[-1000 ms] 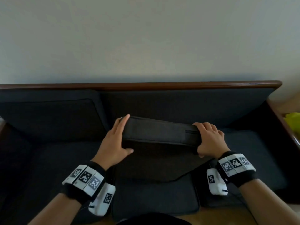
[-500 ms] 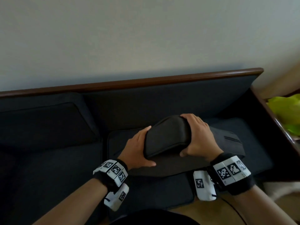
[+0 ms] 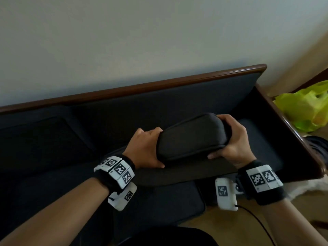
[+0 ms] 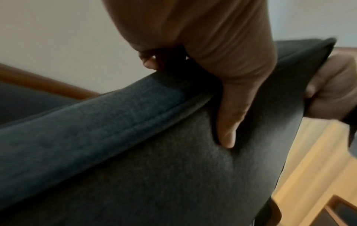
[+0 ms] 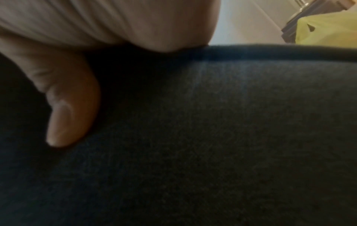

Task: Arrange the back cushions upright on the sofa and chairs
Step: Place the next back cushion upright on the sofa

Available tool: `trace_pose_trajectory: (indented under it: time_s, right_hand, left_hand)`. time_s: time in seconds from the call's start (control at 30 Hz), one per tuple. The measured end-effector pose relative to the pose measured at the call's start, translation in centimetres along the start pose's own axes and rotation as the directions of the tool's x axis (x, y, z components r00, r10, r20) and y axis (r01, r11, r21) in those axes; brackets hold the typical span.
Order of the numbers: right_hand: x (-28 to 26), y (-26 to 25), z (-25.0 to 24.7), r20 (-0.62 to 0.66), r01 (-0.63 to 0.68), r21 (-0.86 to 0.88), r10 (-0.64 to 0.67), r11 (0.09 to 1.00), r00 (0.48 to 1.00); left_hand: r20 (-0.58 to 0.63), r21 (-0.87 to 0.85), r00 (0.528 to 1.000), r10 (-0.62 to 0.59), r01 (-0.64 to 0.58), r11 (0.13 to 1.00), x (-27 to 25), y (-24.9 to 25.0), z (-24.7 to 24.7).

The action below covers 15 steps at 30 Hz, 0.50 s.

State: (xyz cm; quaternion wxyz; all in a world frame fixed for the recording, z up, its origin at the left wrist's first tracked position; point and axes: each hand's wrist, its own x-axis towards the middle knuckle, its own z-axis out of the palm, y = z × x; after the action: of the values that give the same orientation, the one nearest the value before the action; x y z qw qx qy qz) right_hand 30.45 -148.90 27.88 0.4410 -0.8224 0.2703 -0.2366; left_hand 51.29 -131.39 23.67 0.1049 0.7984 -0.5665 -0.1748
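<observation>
A dark grey back cushion [image 3: 191,137] is tilted up over the right end of the dark sofa [image 3: 177,100], which has a brown wooden top rail. My left hand [image 3: 145,148] grips its left end, thumb on the front face and fingers curled behind. My right hand [image 3: 232,141] grips its right end the same way. In the left wrist view the left thumb presses into the cushion [image 4: 154,152], with the right hand [image 4: 334,88] at its far corner. The right wrist view is filled by the cushion [image 5: 212,137]. Another back cushion [image 3: 39,139] stands upright at the left.
A yellow-green plastic bag [image 3: 305,110] lies beyond the sofa's right wooden arm [image 3: 287,125]. A seat cushion [image 3: 159,206] sits below my hands. Wooden floor [image 3: 221,221] shows in front of the sofa, with a thin black cable from the right wrist device.
Both hands have carried the cushion to the right along the sofa and turned it from level to slanted. My view has swung right, bringing the bag into sight.
</observation>
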Motion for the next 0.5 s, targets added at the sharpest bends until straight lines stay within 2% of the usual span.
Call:
trace_pose_trajectory:
  time_s: [0.13, 0.23, 0.27, 0.33, 0.43, 0.5]
  right_hand:
    - [-1.4, 1.6, 1.2, 0.033, -0.041, 0.164, 0.036, 0.986, 0.999]
    - [-2.4, 4.2, 4.2, 0.08, -0.229, 0.24, 0.216, 0.943, 0.973]
    - [-2.7, 5.0, 5.4, 0.111, -0.328, 0.23, 0.31, 0.916, 0.944]
    - [-3.3, 6.8, 8.1, 0.202, -0.49, 0.102, 0.464, 0.866, 0.863]
    - [-4.4, 8.3, 11.3, 0.346, -0.593, 0.044, 0.545, 0.804, 0.764]
    - [-4.7, 8.5, 12.5, 0.323, -0.625, 0.027, 0.585, 0.78, 0.744]
  left_hand:
    - [0.009, 0.13, 0.999, -0.045, 0.044, 0.991, -1.4, -0.1, -1.7]
    - [0.022, 0.151, 0.99, -0.14, 0.135, 0.979, -2.4, -1.0, 0.2]
    - [0.034, 0.164, 0.984, -0.173, 0.166, 0.973, -2.6, -1.4, 1.4]
    - [0.095, 0.202, 0.966, -0.241, 0.219, 0.955, -3.3, -2.5, 4.1]
    - [0.173, 0.22, 0.93, -0.325, 0.285, 0.933, -4.2, -3.8, 7.8]
    - [0.143, 0.197, 0.924, -0.353, 0.323, 0.926, -4.4, -4.1, 9.1]
